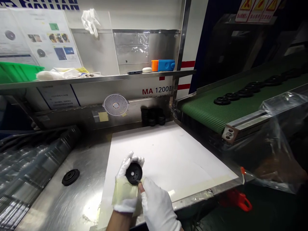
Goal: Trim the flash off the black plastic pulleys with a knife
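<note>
My left hand point(124, 187), in a white glove with a yellowish cuff, is closed around a black round plastic part point(137, 173). The part is tilted towards me and has a pale hole near its middle. At its lower edge is my right hand point(157, 205), also in a white glove, with one bare fingertip showing. Its fingers are closed, and a small dark tip shows by the rim; what they hold is mostly hidden. Another black ribbed disc point(71, 177) lies on the metal bench to the left.
A white sheet point(173, 154) covers the bench under my hands. Black parts point(154, 117) stand at its back edge. Clear trays point(29, 173) are stacked left. A green conveyor point(204, 110) carries several black discs at right. A small fan point(115, 105) sits below the shelf point(115, 77).
</note>
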A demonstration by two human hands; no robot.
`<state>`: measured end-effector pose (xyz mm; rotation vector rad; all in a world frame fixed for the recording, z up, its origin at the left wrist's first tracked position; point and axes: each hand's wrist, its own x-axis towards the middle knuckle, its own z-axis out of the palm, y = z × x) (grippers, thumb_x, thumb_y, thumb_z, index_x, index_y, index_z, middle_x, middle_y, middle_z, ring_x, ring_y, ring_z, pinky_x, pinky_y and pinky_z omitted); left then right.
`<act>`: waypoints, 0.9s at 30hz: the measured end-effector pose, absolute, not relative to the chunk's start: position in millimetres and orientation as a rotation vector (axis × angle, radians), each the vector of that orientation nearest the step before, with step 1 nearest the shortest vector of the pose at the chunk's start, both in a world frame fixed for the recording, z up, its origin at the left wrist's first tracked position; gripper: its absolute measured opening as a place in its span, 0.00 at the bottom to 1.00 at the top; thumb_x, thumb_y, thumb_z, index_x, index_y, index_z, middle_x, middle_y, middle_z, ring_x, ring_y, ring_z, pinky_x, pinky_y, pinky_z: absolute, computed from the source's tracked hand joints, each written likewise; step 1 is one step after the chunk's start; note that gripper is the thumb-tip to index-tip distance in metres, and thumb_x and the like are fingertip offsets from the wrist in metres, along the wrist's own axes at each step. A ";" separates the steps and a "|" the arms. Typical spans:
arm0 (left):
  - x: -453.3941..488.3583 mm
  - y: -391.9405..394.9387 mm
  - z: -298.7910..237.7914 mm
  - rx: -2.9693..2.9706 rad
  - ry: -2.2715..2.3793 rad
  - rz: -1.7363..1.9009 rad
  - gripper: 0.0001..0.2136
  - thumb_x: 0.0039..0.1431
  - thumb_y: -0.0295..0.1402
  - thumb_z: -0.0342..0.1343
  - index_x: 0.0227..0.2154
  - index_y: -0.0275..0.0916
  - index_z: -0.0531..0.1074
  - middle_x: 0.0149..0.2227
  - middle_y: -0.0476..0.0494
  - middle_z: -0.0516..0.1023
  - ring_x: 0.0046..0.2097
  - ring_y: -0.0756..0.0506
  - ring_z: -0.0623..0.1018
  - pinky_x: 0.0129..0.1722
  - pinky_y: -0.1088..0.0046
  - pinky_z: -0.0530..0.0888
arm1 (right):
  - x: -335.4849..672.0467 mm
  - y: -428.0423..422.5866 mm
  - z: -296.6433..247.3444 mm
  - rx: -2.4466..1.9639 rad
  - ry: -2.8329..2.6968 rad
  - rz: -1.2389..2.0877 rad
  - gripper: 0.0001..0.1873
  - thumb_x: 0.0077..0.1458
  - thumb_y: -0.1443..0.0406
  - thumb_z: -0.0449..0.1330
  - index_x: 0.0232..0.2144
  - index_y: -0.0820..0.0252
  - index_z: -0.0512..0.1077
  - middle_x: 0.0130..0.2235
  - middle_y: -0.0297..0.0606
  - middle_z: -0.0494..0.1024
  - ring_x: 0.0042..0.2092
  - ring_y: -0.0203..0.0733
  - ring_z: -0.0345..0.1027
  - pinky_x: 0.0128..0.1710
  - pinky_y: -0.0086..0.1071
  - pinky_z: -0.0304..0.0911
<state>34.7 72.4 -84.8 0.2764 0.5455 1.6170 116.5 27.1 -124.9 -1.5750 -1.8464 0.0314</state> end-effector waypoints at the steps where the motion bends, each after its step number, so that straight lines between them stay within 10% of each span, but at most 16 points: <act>1: 32.1 71.2 -83.1 0.276 0.553 1.533 0.13 0.50 0.28 0.53 0.39 0.35 0.72 0.34 0.40 0.75 0.38 0.43 0.75 0.44 0.59 0.72 | 118.7 27.6 -124.1 -1.567 -1.851 0.052 0.12 0.58 0.64 0.45 0.27 0.55 0.66 0.23 0.32 0.73 0.24 0.39 0.68 0.23 0.33 0.45; 27: 31.0 63.4 -82.9 0.319 0.632 1.487 0.04 0.49 0.28 0.54 0.29 0.35 0.73 0.23 0.47 0.68 0.27 0.49 0.70 0.32 0.70 0.72 | 129.8 25.5 -121.7 -1.577 -1.848 0.240 0.10 0.57 0.66 0.46 0.31 0.55 0.67 0.26 0.32 0.75 0.27 0.40 0.69 0.25 0.31 0.50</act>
